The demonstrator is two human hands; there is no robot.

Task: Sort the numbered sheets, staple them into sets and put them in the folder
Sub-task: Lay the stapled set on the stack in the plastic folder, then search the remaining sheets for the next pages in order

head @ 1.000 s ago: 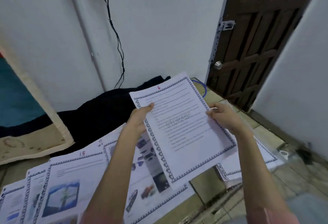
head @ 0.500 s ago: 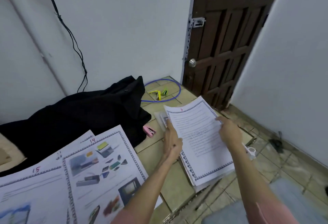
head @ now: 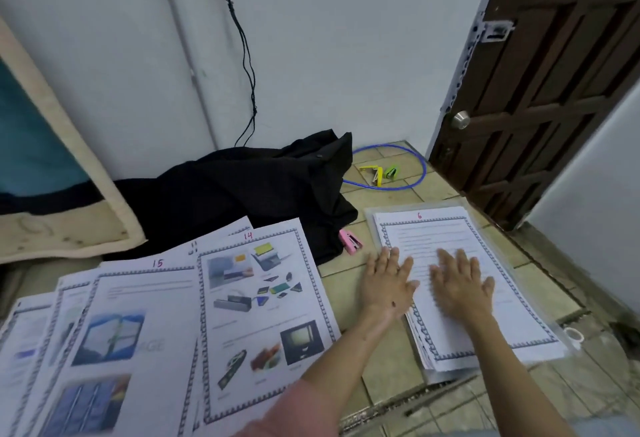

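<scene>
A stack of bordered sheets [head: 485, 329] with number 6 on top lies on a clear plastic folder [head: 370, 217] on the tiled floor at the right. My left hand [head: 387, 284] lies flat with straight fingers on the stack's left edge. My right hand [head: 460, 280] lies flat on the top sheet, fingers spread. Sheets numbered 14 [head: 263, 301] and 15 [head: 138, 319] are spread over other sheets at the left. A pink stapler [head: 350, 241] lies between the two groups.
A black cloth [head: 249, 194] is heaped against the white wall. Yellow [head: 373, 173] and green [head: 392, 171] staplers lie inside a blue cable loop [head: 415, 156] near the dark wooden door [head: 540, 90]. A tape roll [head: 574, 335] sits by the stack's right corner.
The sheet numbered 6 went from held in the air down onto the stack on the floor. Both hands let go of its edges and now lie flat on it.
</scene>
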